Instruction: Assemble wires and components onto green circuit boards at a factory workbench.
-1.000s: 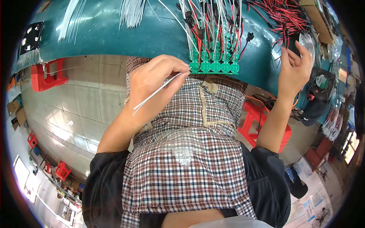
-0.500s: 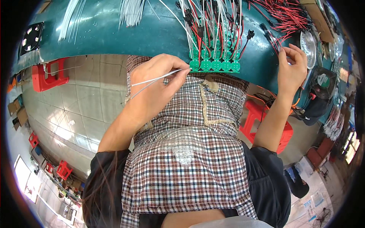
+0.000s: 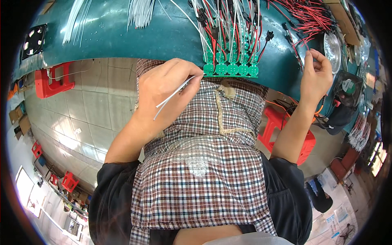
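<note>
My left hand [image 3: 165, 96] is closed in a pinch on thin white wires [image 3: 173, 96], whose free ends stick out back over the hand. Its fingertips are at the left corner of a green circuit board panel [image 3: 231, 70] made of joined round boards, at the table's near edge. White, red and black wires with black connectors [image 3: 215, 32] lie across the panel. Over the table's right side, my right hand [image 3: 317, 77] pinches the end of a thin red wire [image 3: 307, 44]. Just left of it lie red-and-black leads with black connectors [image 3: 290, 40].
A heap of red and black wires [image 3: 312, 18] lies at the far right, beside a round metal dish [image 3: 332, 53]. Bundles of white wires [image 3: 141, 14] rest at the back left of the green table [image 3: 102, 41]. Red stools [image 3: 53, 81] stand below, and a small fan [image 3: 347, 87] is at right.
My right hand has moved slightly right, toward the dish. In my left hand, the white wires have swung, so their free ends now point lower and closer to the wrist.
</note>
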Demonstrator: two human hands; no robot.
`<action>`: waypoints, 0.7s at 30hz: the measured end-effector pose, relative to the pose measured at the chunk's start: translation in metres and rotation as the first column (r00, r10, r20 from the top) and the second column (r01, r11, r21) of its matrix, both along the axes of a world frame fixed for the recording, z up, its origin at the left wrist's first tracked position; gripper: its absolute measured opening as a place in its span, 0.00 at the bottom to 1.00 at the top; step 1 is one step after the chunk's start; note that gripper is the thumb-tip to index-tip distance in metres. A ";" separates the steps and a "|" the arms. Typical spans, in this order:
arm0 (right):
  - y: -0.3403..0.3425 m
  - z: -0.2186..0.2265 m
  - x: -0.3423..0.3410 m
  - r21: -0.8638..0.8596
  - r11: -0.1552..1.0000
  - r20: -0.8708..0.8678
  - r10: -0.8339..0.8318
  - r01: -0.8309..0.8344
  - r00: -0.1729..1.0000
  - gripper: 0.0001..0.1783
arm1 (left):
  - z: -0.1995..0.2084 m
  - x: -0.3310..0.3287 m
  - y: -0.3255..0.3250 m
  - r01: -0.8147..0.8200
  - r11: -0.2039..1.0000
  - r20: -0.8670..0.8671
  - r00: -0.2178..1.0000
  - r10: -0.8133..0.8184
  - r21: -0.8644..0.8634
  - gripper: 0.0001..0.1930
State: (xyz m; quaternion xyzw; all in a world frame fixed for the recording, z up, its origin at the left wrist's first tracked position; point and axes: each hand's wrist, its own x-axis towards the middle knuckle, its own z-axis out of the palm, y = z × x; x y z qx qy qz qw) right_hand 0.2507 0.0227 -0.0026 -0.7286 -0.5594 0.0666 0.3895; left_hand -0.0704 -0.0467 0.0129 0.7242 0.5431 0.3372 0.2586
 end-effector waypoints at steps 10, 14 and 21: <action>-0.004 0.008 -0.008 0.088 0.996 -0.169 0.011 0.003 0.986 0.05 | -0.002 0.001 0.001 0.040 0.999 0.008 0.999 -0.040 0.023 0.06; -0.005 0.012 -0.010 0.119 0.993 -0.185 0.021 0.001 0.983 0.05 | 0.003 -0.001 0.001 0.059 0.998 -0.010 0.998 -0.060 -0.030 0.05; -0.007 0.015 -0.012 0.156 0.987 -0.189 0.065 -0.035 0.980 0.06 | 0.000 0.001 -0.001 0.031 0.999 0.008 1.000 -0.030 -0.029 0.07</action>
